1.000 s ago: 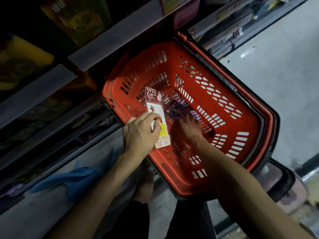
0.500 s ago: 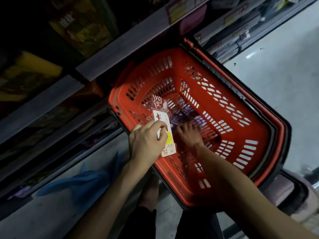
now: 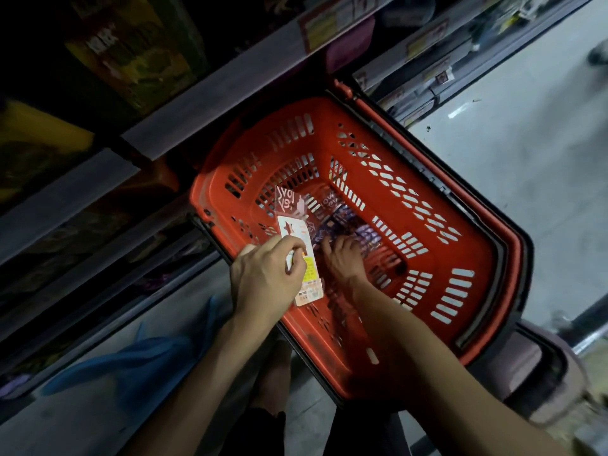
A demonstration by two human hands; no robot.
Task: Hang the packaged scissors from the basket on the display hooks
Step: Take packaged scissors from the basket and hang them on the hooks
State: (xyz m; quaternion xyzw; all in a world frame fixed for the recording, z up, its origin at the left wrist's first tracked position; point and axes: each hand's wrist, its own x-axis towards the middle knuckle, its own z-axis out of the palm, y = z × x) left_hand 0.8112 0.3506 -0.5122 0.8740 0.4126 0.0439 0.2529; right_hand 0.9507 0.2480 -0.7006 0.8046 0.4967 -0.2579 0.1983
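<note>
The left hand (image 3: 266, 278) gripped one scissors pack (image 3: 297, 245) over the red basket (image 3: 427, 199); the right hand (image 3: 342, 258), fingers spread, lay on packs inside (image 3: 355, 232).

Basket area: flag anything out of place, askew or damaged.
The blue glove-like item lies on the floor beside the red basket, away from the stock. The packs in the basket lie in a loose jumble. No damage shows on the pack held in the left hand.
</note>
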